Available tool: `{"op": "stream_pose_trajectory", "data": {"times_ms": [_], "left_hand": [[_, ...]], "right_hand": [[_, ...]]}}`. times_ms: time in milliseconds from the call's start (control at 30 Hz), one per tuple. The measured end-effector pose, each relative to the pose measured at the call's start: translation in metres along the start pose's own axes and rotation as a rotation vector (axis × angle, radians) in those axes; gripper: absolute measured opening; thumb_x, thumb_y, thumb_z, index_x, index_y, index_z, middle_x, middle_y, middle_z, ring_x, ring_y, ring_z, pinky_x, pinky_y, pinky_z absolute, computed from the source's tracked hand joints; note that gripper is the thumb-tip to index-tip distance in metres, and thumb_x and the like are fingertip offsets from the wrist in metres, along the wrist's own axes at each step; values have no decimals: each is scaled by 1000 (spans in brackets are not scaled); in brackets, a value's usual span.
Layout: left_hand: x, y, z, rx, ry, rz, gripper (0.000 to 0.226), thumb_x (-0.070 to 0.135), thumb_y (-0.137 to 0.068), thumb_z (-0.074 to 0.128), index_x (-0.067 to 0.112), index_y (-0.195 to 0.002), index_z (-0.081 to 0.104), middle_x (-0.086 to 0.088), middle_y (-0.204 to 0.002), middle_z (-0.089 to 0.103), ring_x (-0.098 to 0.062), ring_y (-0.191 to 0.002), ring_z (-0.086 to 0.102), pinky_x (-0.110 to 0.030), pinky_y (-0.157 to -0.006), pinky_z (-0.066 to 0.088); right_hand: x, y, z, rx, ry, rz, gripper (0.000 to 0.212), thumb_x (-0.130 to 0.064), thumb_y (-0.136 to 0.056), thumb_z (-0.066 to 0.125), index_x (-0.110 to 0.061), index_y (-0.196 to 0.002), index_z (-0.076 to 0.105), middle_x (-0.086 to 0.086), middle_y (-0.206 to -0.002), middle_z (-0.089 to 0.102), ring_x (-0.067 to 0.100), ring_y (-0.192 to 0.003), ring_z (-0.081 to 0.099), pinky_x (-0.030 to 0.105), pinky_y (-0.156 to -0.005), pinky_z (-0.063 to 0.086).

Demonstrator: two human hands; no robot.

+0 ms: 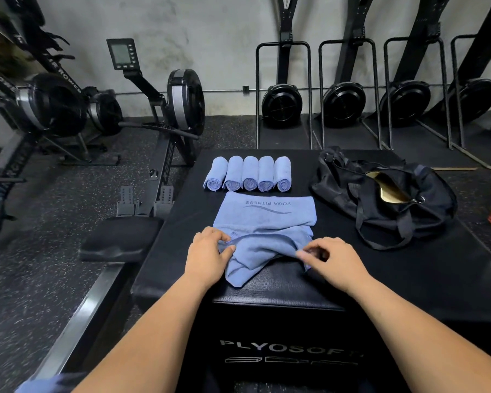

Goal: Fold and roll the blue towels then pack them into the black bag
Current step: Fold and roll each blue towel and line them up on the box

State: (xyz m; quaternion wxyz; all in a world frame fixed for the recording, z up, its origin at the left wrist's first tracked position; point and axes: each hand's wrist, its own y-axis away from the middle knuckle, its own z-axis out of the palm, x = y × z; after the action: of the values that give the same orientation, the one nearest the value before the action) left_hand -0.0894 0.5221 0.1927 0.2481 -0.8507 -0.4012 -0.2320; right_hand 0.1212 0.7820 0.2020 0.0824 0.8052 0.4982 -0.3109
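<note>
Blue microfibre towel lies half-folded at the black padded box's near edge; left hand and right hand pinch its folded corners.

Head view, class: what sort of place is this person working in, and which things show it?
Most likely a gym. A rowing machine stands on the left, fan-wheel trainers stand in a row behind, and the blue towel, printed YOGA FITNESS, lies on a padded box.
</note>
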Motion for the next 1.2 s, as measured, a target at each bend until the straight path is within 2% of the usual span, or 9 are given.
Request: {"op": "stream_pose_trajectory", "data": {"times_ms": [100, 267, 533, 600, 700, 833, 933, 1067, 1200], "left_hand": [[-2, 3, -2, -9, -17, 60, 19, 21, -93, 73, 21, -111, 70, 7, -123, 62, -23, -104, 51, -42, -91, 48], [-2, 7, -9, -28, -112, 39, 19, 17, -93, 70, 23, -111, 70, 9, -120, 63, -25, -106, 51, -41, -89, 47], [-1, 3, -26, 80, 48, 49, 17, 27, -85, 81, 33, -79, 65, 20, -126, 65, -13, -115, 50, -35, -96, 43], [2, 1, -30, 106, 63, 54, 21, 30, -86, 80, 32, -75, 62, 20, -116, 70, -10, -111, 52, -32, -92, 43], [5, -4, -34, 114, 13, 20, 22, 39, -92, 74, 31, -81, 57, 12, -87, 67, -12, -89, 56, -33, -78, 42], [14, -13, -38, 201, 54, -25, 15, 38, -98, 68, 32, -86, 62, 12, -76, 63, -12, -81, 55, -32, -70, 40], [28, -23, -40, 273, 181, -96, 12, 36, -98, 70, 29, -88, 68, 10, -76, 68, -8, -77, 62, -26, -68, 45], [40, -36, -31, 228, 274, -130, 6, 32, -97, 73, 28, -100, 74, 10, -83, 72, -4, -78, 66, -17, -71, 47], [37, -40, -10, 124, 85, -84, 11, 26, -95, 68, 26, -105, 72, 7, -98, 71, -19, -90, 65, -39, -86, 52]], "right_hand": [[8, 5, 6, -24, 167, -39, 37, -64, -73, 85, -42, -98, 69, -19, -88, 62, 7, -90, 49, 26, -78, 47], [3, 6, 6, 52, 291, 4, 11, -36, -84, 80, -32, -88, 71, -16, -84, 61, 16, -89, 50, 36, -73, 47], [-6, -12, -22, 336, -201, 211, 9, -21, -92, 72, -30, -91, 71, -10, -79, 70, 7, -77, 64, 25, -73, 46], [-7, -16, -28, 388, -268, 223, 10, -20, -92, 73, -30, -91, 74, -8, -78, 70, 9, -75, 64, 20, -70, 44], [-7, -23, -34, 406, -265, 211, 8, -24, -93, 75, -31, -92, 76, -8, -77, 71, 11, -75, 65, 25, -70, 45], [-9, -36, -34, 393, -114, 198, 8, -35, -95, 72, -30, -95, 78, -11, -74, 70, 19, -78, 66, 35, -73, 50], [-15, -45, -29, 341, 49, 133, 13, -40, -97, 66, -33, -103, 75, -10, -86, 73, 23, -90, 65, 41, -79, 54], [-33, -61, -12, 162, 171, -7, 5, -34, -97, 66, -31, -94, 69, -8, -100, 70, 23, -97, 62, 36, -77, 47], [-37, -73, 8, -16, 218, -15, 11, -32, -102, 57, -28, -92, 53, -5, -103, 65, 27, -93, 60, 36, -73, 39]]}}
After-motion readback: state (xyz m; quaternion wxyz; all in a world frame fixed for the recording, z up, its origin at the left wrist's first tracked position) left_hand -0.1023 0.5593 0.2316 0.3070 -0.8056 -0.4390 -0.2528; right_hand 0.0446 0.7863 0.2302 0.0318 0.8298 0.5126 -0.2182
